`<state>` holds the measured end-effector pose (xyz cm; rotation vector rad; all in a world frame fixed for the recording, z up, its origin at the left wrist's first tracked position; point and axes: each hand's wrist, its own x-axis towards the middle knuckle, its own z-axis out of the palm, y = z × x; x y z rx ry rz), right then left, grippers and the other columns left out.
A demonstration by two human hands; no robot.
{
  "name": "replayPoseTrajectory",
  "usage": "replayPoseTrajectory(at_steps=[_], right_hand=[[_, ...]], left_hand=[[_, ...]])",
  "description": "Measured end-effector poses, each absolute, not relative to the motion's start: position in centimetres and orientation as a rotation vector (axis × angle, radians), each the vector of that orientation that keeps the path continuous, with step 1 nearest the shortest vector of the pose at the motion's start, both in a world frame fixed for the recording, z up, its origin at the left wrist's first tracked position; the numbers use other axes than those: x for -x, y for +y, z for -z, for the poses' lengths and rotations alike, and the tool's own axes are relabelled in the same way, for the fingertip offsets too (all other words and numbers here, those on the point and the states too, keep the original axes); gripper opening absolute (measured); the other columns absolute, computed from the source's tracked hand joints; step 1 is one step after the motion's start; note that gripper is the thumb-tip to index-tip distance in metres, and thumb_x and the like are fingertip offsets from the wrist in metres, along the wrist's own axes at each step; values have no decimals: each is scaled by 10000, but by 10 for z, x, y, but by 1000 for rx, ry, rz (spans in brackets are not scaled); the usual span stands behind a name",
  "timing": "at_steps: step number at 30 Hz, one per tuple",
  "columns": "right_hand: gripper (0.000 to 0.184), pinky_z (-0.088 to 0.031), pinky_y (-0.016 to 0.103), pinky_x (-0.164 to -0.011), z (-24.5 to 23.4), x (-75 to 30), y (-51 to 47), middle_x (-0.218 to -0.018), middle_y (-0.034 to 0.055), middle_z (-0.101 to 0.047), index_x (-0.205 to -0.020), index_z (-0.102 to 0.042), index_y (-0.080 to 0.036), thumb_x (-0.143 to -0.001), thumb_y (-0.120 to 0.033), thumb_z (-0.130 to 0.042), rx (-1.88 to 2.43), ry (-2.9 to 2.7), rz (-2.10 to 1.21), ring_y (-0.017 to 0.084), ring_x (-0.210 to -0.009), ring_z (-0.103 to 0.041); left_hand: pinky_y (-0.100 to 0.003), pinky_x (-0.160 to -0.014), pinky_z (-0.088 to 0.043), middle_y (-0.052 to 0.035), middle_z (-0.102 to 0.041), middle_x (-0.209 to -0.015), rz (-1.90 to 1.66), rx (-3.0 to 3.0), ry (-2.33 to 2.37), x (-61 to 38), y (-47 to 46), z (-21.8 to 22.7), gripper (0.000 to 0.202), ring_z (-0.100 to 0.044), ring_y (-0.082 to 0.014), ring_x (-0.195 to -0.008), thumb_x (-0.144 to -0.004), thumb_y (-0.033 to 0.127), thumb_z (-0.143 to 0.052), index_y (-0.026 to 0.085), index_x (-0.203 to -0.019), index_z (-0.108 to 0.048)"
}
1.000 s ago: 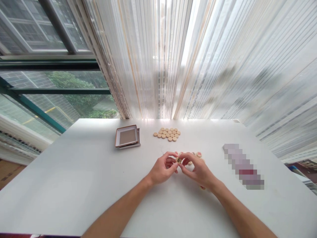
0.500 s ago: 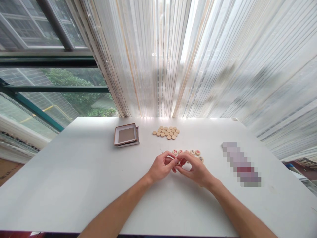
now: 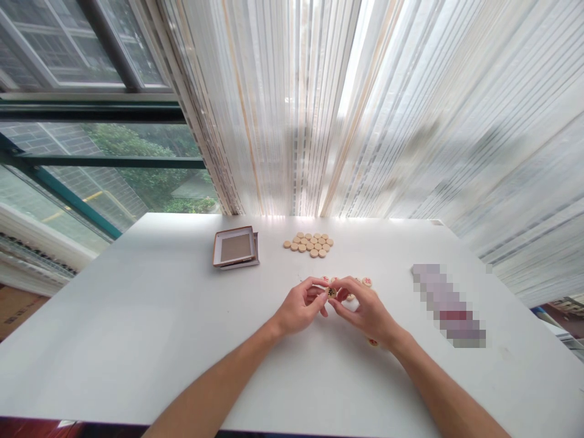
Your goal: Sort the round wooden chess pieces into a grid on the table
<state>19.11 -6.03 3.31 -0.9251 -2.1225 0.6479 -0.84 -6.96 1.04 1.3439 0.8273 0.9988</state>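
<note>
A round wooden Chinese chess piece point(image 3: 331, 293) with a black character facing me is pinched between both hands, above the table. My left hand point(image 3: 303, 305) grips its left edge with thumb and fingers. From the other side, my right hand point(image 3: 360, 307) has thumb and forefinger closed on the same piece. Behind the hands lie several pieces with red or black characters, one of them a red-marked piece point(image 3: 367, 281). Another piece point(image 3: 373, 342) peeks out under my right wrist. My right hand covers part of this group.
Farther back on the white table point(image 3: 159, 316) sits a cluster of plain-faced pieces point(image 3: 310, 246). An open box point(image 3: 215, 249) stands to their left. A blurred-out long object point(image 3: 449, 304) lies at the right. Striped curtains point(image 3: 283, 121) hang past the far edge.
The piece between my hands has turned so its black character shows. Both hands stay in nearly the same place, and the view has shifted slightly.
</note>
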Motion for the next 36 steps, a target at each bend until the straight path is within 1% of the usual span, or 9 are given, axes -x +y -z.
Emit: replayPoseTrajectory(at_steps=[6, 13, 17, 20, 24, 26, 31, 36], right_hand=[[245, -543, 320, -740, -37, -191, -61, -946, 33, -631, -1147, -588, -260, -907, -217, -607, 932, -2125, -645, 167, -765, -653], [232, -535, 329, -756, -41, -194, -62, -991, 48, -641, -1140, -572, -252, -929, -174, -518, 930, -2157, -646, 170, -806, -652], [204, -537, 331, -756, -40, -193, -62, -993, 53, -644, -1124, -573, -247, -935, -187, -524, 935, -2154, -653, 170, -804, -649], [154, -546, 325, -742, -39, -192, -61, -953, 47, -651, -1082, -589, -242, -934, -213, -555, 944, -2138, -648, 170, -788, -651], [45, -548, 304, -695, -38, -191, -59, -847, 30, -649, -977, -599, -235, -938, -245, -578, 930, -2114, -611, 172, -755, -647], [25, -545, 294, -681, -38, -191, -59, -821, 22, -648, -952, -600, -234, -939, -248, -584, 929, -2108, -600, 168, -741, -646], [38, -545, 283, -675, -36, -191, -58, -815, 19, -651, -925, -602, -227, -942, -259, -592, 933, -2106, -594, 160, -726, -643], [67, -557, 283, -675, -37, -191, -58, -817, 27, -662, -935, -596, -226, -966, -269, -556, 948, -2109, -620, 163, -737, -648]], left_hand=[[-308, -697, -549, -92, -705, -954, -1004, -1341, 842, 7, -71, -12, 351, -683, -149, -692, -914, 393, -634, 169, -1174, -562], [-305, -685, -560, -87, -708, -945, -1021, -1343, 857, 6, -70, -13, 346, -672, -138, -673, -900, 385, -653, 167, -1153, -563], [-303, -662, -566, -85, -706, -952, -1020, -1358, 878, 6, -70, -12, 366, -677, -147, -683, -882, 395, -673, 172, -1152, -569], [-296, -650, -566, -83, -707, -952, -1025, -1414, 902, 5, -72, -12, 359, -680, -154, -694, -878, 393, -672, 177, -1148, -576], [-287, -651, -564, -80, -713, -968, -1013, -1516, 930, 4, -74, -11, 317, -680, -151, -700, -890, 369, -651, 186, -1141, -589], [-279, -649, -561, -76, -715, -967, -1011, -1546, 935, 4, -75, -11, 306, -675, -145, -695, -891, 350, -647, 189, -1144, -589], [-261, -635, -549, -69, -716, -966, -1009, -1595, 944, 4, -76, -12, 292, -659, -129, -672, -896, 322, -634, 193, -1152, -579], [-260, -630, -550, -63, -707, -953, -1007, -1618, 966, 4, -76, -12, 299, -664, -132, -668, -895, 347, -634, 201, -1150, -580]])
